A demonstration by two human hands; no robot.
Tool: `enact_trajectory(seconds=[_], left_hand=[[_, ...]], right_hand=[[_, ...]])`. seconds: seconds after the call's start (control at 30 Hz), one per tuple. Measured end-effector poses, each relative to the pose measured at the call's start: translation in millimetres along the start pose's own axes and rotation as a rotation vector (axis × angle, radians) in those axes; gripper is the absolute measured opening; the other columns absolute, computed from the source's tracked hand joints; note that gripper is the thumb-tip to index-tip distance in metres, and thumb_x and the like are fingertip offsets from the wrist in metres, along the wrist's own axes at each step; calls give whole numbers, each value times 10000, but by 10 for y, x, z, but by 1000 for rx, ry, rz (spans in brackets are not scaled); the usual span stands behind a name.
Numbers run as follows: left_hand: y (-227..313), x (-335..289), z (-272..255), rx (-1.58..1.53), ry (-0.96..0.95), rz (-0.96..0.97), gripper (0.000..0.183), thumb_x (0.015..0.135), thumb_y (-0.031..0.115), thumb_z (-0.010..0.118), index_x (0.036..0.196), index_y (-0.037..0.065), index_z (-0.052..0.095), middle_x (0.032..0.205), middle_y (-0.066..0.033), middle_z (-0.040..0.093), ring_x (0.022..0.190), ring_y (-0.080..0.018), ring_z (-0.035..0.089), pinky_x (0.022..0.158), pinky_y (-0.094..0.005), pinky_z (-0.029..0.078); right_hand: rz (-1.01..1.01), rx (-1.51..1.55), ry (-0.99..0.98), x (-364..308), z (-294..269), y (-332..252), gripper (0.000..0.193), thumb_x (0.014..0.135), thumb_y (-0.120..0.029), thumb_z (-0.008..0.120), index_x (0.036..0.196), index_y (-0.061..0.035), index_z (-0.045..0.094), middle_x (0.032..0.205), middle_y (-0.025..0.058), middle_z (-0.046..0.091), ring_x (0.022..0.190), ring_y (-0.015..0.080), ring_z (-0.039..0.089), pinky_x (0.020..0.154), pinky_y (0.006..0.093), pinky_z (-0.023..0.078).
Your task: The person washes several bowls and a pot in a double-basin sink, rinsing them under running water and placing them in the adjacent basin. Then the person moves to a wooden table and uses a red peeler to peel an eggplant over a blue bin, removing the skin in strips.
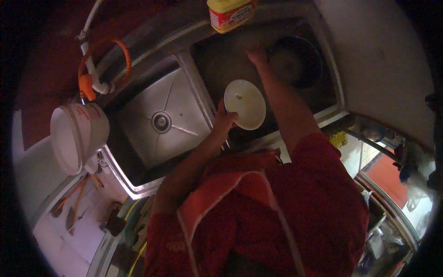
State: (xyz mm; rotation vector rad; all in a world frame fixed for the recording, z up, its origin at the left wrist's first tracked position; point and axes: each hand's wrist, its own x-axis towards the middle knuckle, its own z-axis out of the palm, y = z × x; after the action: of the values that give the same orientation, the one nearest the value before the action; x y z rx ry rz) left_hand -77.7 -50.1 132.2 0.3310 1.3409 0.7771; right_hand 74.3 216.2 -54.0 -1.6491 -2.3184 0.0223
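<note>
Head view: left hand point(224, 117) grips a white round lid point(245, 104) by its rim over the right sink basin point(221, 60); right hand point(257, 56) reaches past it toward the dark pot point(295, 61), grip unclear. One-edge hold could let the lid slip. Steel double sink, dim room, white bucket point(77, 136) left of the sink.

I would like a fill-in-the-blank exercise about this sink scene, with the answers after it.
1. The left hand holds a round white ____.
2. The right hand reaches toward the dark ____ in the right basin.
3. The left basin has a round ____ at its middle.
Answers: lid; pot; drain
</note>
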Motion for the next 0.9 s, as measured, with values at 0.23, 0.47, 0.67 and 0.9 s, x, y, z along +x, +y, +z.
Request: enact_trajectory(seconds=[0.23, 0.47, 0.67, 0.9], left_hand=[[-105, 349, 176, -98, 149, -112, 817, 730, 128, 619, 1443, 224, 233, 1310, -121, 418, 1189, -343, 449, 871, -529, 490], [-55, 421, 330, -305, 177, -24, 726, 739, 80, 554, 1400, 271, 321, 1327, -73, 465, 1197, -305, 490, 852, -508, 522], [-158, 493, 458, -326, 119, -25, 594, 878, 328, 563, 1412, 236, 319, 1348, -77, 458, 1199, -299, 495, 868, -522, 508], [-215, 347, 377, -390, 146, 224, 772, 805, 262, 713, 1422, 38, 307, 1384, -172, 458, 1227, -324, 497, 944, -427, 472]], right_hand=[[436, 648, -455, -71, -148, 42, 413, 777, -267, 700, 1101, -42, 577, 957, 143, 652, 854, 260, 621, 769, 403, 495], [72, 829, -563, -1026, -1033, -145, 544, 797, -304, 686, 1270, -113, 496, 1181, 179, 606, 1088, 370, 583, 905, 472, 475], [162, 815, -492, -1353, -950, -683, 438, 841, -222, 637, 1227, -53, 520, 1211, 164, 578, 1135, 322, 549, 956, 425, 443], [-608, 618, -771, -1311, -1631, -125, 558, 836, -236, 656, 1336, -74, 467, 1394, 201, 443, 1233, 386, 480, 1032, 483, 402]])
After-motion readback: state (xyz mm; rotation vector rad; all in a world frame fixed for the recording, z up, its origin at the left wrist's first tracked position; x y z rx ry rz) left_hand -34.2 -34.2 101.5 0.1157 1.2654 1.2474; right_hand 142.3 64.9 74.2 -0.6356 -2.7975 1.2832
